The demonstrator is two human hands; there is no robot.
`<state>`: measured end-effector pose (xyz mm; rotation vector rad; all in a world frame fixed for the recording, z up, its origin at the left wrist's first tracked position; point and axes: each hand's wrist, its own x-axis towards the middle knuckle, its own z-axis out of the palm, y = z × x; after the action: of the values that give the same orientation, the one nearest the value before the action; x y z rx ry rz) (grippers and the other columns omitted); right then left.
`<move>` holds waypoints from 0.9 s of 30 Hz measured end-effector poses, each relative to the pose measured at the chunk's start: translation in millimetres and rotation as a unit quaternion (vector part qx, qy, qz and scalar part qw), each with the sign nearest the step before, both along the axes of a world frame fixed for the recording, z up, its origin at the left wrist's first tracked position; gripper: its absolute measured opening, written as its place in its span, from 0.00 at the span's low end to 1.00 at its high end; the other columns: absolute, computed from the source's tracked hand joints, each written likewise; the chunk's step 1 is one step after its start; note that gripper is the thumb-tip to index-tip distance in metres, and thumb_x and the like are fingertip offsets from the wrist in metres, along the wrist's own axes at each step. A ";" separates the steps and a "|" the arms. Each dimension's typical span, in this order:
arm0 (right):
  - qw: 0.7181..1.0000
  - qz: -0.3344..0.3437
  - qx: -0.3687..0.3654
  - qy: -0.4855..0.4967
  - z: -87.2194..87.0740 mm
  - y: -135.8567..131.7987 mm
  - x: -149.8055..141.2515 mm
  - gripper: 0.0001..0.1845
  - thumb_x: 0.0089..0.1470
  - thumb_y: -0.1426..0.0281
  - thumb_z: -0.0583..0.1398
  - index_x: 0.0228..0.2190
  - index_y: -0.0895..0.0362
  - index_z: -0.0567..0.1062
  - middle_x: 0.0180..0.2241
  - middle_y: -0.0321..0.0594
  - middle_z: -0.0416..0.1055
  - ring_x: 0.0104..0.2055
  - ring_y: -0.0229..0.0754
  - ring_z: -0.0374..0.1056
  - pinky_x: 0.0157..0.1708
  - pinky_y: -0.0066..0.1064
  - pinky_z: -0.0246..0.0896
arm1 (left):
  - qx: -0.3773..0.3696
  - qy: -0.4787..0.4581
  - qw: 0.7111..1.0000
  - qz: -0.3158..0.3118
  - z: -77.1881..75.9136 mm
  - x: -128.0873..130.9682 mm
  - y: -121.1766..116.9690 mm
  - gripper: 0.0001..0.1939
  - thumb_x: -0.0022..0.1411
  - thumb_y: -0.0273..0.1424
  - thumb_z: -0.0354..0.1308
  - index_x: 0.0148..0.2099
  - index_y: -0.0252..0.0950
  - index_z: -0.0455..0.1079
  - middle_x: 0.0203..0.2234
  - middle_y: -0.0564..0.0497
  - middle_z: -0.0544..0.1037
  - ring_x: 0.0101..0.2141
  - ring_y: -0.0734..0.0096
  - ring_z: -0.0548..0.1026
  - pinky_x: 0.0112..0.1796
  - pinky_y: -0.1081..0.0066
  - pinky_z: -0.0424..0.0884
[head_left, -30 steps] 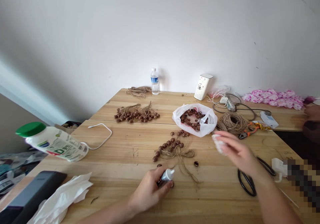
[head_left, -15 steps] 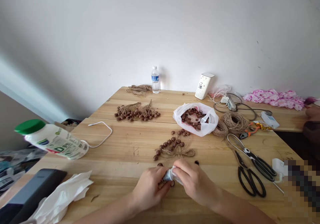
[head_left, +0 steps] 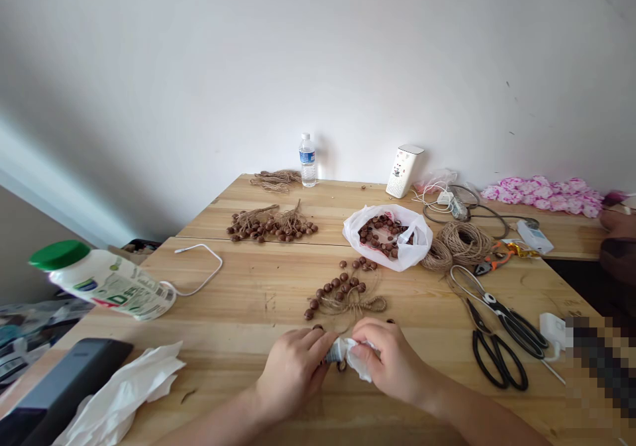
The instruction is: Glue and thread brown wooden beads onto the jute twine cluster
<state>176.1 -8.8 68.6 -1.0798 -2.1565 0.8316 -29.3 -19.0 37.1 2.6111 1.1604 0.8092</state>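
Observation:
My left hand (head_left: pixel 293 371) is closed around a small grey-and-white tube (head_left: pixel 338 351), most of which its fingers hide. A white tissue (head_left: pixel 362 361) is pinched in my right hand (head_left: pixel 392 360), right beside the tube's end. Whether the tissue touches the tube, I cannot tell. Just beyond my hands lies a loose cluster of brown beads (head_left: pixel 341 288) with a tied loop of twine (head_left: pixel 365 305). A few single beads rest close to my fingers, partly covered.
Farther back lie beads on twine (head_left: pixel 271 226) and a white plastic bag (head_left: pixel 422 240) of beads. To the right are twine coils (head_left: pixel 464 244), pliers (head_left: pixel 497 260) and black-handled scissors (head_left: pixel 497 360). A green-capped bottle (head_left: pixel 114 280), a crumpled tissue (head_left: pixel 129 380) and a dark phone-like object (head_left: pixel 74 373) are left.
My right hand has shifted slightly right, and more of the white tissue shows below its fingers. My left hand keeps the tube in about the same place.

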 end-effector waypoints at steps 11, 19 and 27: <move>0.966 0.150 0.210 -0.028 16.9 -1.4 7.7 0.11 0.56 0.81 0.49 0.35 0.58 0.69 0.33 0.45 0.69 0.35 0.42 0.64 0.35 0.31 0.63 | -0.731 -0.279 0.608 -0.138 0.0 -1.4 3.2 0.21 0.48 0.45 0.62 0.35 0.32 0.68 0.15 0.56 0.69 0.11 0.80 0.59 0.11 0.79 0.53; 0.997 0.045 0.064 -0.005 3.2 -0.1 6.0 0.08 0.55 0.79 0.51 0.33 0.58 0.68 0.33 0.43 0.68 0.35 0.41 0.65 0.35 0.30 0.63 | -0.127 -0.101 0.986 -0.023 -2.5 1.7 0.4 0.09 0.61 0.30 0.51 0.42 0.35 0.69 0.27 0.46 0.77 0.28 0.66 0.73 0.29 0.72 0.67; 0.995 0.062 0.070 -0.039 6.1 -1.5 7.3 0.07 0.56 0.78 0.50 0.33 0.58 0.67 0.34 0.44 0.67 0.35 0.41 0.64 0.36 0.31 0.63 | -0.187 -0.105 0.976 -0.029 1.1 2.2 -0.2 0.08 0.59 0.28 0.53 0.41 0.34 0.69 0.26 0.50 0.75 0.26 0.70 0.71 0.28 0.74 0.64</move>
<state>183.4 -10.3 74.7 -0.9297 -2.3297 0.6903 -27.1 -19.2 38.1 2.1850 1.0542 0.7500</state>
